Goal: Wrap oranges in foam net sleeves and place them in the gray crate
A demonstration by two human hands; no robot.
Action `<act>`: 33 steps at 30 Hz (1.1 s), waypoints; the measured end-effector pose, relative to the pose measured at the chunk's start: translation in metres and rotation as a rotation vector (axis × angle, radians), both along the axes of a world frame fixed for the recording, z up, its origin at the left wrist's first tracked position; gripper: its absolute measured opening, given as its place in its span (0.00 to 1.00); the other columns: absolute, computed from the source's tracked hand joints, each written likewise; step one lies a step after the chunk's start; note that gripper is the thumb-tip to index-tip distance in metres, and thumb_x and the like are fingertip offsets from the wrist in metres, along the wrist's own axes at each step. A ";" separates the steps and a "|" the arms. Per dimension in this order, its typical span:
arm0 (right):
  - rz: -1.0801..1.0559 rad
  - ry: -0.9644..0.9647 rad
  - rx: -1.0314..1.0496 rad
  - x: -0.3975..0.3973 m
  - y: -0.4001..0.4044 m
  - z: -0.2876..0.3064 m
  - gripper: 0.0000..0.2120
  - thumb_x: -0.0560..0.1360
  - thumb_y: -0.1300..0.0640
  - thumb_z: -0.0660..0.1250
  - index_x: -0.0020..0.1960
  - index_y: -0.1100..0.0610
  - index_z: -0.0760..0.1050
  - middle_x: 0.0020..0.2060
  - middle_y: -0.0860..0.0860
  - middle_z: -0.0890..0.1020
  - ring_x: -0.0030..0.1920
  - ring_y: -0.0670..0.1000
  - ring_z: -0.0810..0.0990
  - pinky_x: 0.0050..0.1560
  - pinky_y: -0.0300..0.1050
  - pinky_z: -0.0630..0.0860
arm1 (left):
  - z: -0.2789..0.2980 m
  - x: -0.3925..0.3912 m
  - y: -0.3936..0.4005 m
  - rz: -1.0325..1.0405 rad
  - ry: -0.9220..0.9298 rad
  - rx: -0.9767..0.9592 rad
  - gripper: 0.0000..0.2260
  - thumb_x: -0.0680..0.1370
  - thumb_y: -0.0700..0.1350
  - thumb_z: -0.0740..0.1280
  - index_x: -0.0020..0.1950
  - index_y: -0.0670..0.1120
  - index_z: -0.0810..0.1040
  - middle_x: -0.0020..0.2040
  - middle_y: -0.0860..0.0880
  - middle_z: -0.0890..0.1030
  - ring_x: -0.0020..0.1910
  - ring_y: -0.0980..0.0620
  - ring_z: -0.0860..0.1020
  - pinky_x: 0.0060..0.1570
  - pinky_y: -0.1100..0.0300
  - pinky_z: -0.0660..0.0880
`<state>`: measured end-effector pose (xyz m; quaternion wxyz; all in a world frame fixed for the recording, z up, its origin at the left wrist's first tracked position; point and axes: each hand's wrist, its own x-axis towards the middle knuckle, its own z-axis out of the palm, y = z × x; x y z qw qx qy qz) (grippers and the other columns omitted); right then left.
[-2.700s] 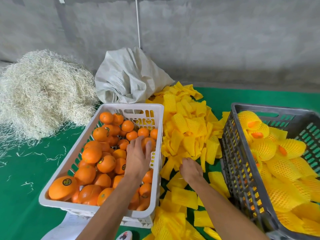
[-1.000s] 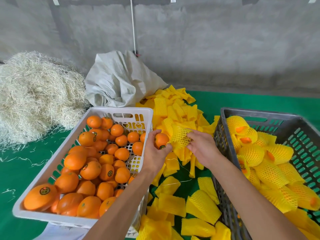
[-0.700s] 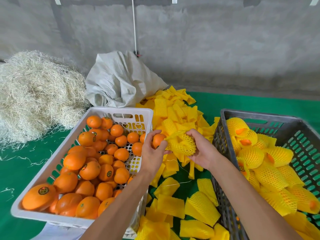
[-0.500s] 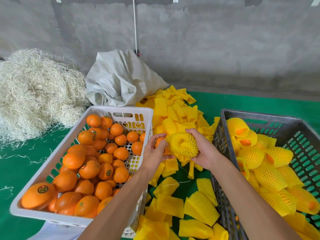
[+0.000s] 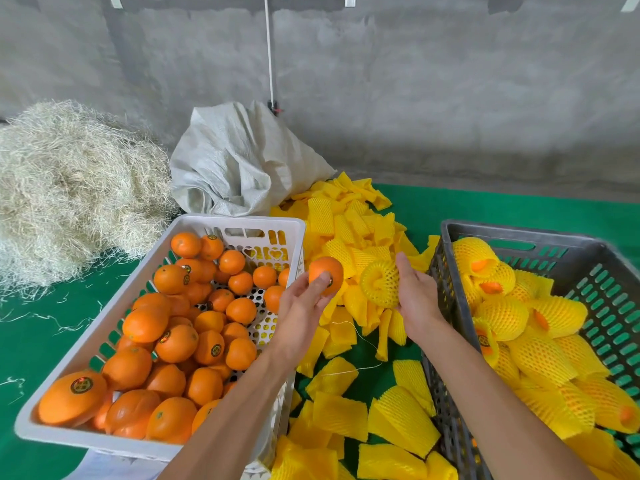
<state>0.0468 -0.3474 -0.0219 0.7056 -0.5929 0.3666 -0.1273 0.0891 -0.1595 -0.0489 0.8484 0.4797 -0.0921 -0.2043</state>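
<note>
Bare orange (image 5: pixel 325 273) pinched at the fingertips of the left hand (image 5: pixel 300 306), above the white crate's (image 5: pixel 239 221) right rim. Just beside it, apart, the right hand (image 5: pixel 417 299) grips a bunched yellow foam sleeve (image 5: pixel 381 283). Gray crate (image 5: pixel 446 271) of wrapped fruit stands right

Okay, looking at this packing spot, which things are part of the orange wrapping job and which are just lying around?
In the job: left hand with orange; right hand with foam net sleeve; white crate; loose sleeves; gray crate.
Lying about: straw pile; white sack.
</note>
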 end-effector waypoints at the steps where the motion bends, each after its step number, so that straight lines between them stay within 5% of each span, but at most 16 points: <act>1: 0.027 -0.004 -0.058 -0.001 0.003 0.000 0.33 0.80 0.36 0.63 0.63 0.67 0.75 0.58 0.66 0.80 0.55 0.63 0.83 0.64 0.65 0.76 | 0.004 -0.003 0.001 -0.043 -0.014 0.016 0.19 0.76 0.52 0.75 0.64 0.46 0.80 0.64 0.47 0.84 0.67 0.48 0.80 0.69 0.48 0.72; 3: 0.105 -0.012 -0.142 -0.002 0.009 0.001 0.32 0.80 0.35 0.62 0.60 0.65 0.78 0.57 0.65 0.80 0.49 0.56 0.83 0.62 0.61 0.77 | 0.009 -0.007 0.002 -0.128 -0.022 0.098 0.27 0.68 0.61 0.80 0.61 0.48 0.84 0.64 0.49 0.83 0.68 0.51 0.79 0.70 0.48 0.71; 5: 0.201 -0.010 -0.130 -0.003 0.017 0.003 0.27 0.79 0.34 0.63 0.57 0.58 0.80 0.57 0.63 0.80 0.55 0.55 0.83 0.63 0.59 0.76 | 0.011 -0.008 0.001 -0.213 -0.008 0.154 0.32 0.61 0.68 0.81 0.59 0.52 0.86 0.65 0.52 0.83 0.69 0.52 0.77 0.70 0.47 0.71; 9: 0.298 -0.038 -0.056 -0.006 0.029 0.005 0.18 0.80 0.36 0.64 0.53 0.50 0.80 0.57 0.59 0.83 0.60 0.60 0.81 0.67 0.63 0.75 | 0.013 -0.009 0.001 -0.305 0.035 0.176 0.42 0.59 0.67 0.82 0.67 0.46 0.80 0.67 0.47 0.81 0.67 0.47 0.78 0.67 0.47 0.76; 12: 0.280 -0.031 -0.106 -0.008 0.027 0.007 0.24 0.80 0.37 0.64 0.55 0.58 0.81 0.59 0.63 0.81 0.62 0.64 0.79 0.68 0.65 0.73 | 0.010 -0.008 0.001 -0.268 -0.004 0.233 0.38 0.61 0.65 0.82 0.61 0.43 0.83 0.61 0.45 0.84 0.60 0.48 0.81 0.63 0.51 0.77; 15: 0.332 -0.031 -0.102 -0.007 0.026 0.011 0.21 0.77 0.39 0.69 0.57 0.57 0.83 0.53 0.57 0.85 0.59 0.59 0.82 0.65 0.62 0.77 | 0.006 -0.006 0.000 -0.234 -0.002 0.234 0.35 0.66 0.60 0.81 0.63 0.38 0.80 0.59 0.44 0.84 0.58 0.49 0.82 0.60 0.54 0.77; 18: 0.335 -0.102 -0.221 -0.005 0.028 0.007 0.24 0.79 0.44 0.69 0.54 0.67 0.80 0.49 0.66 0.83 0.50 0.64 0.82 0.56 0.59 0.79 | 0.001 -0.003 -0.003 -0.178 0.043 0.207 0.23 0.66 0.54 0.81 0.51 0.43 0.77 0.51 0.47 0.85 0.52 0.50 0.84 0.51 0.56 0.79; 24: 0.262 -0.196 -0.431 -0.007 0.027 0.002 0.22 0.81 0.44 0.67 0.46 0.65 0.77 0.32 0.54 0.71 0.33 0.45 0.68 0.34 0.38 0.66 | -0.003 -0.002 -0.004 -0.069 0.025 0.348 0.26 0.58 0.61 0.85 0.39 0.54 0.71 0.47 0.49 0.83 0.49 0.47 0.81 0.46 0.49 0.76; 29: 0.281 -0.327 -0.898 -0.011 0.037 0.002 0.13 0.82 0.49 0.67 0.47 0.58 0.78 0.35 0.53 0.77 0.33 0.44 0.70 0.33 0.38 0.67 | -0.004 -0.005 -0.007 -0.004 -0.081 0.643 0.28 0.60 0.67 0.78 0.41 0.51 0.68 0.39 0.53 0.76 0.40 0.52 0.75 0.41 0.53 0.72; 33: 0.311 -0.414 -1.348 -0.013 0.052 -0.006 0.10 0.82 0.54 0.68 0.49 0.61 0.80 0.42 0.52 0.78 0.36 0.52 0.75 0.31 0.49 0.73 | -0.004 -0.008 -0.008 0.040 -0.138 0.742 0.26 0.62 0.68 0.72 0.39 0.49 0.67 0.36 0.48 0.71 0.37 0.50 0.69 0.39 0.50 0.69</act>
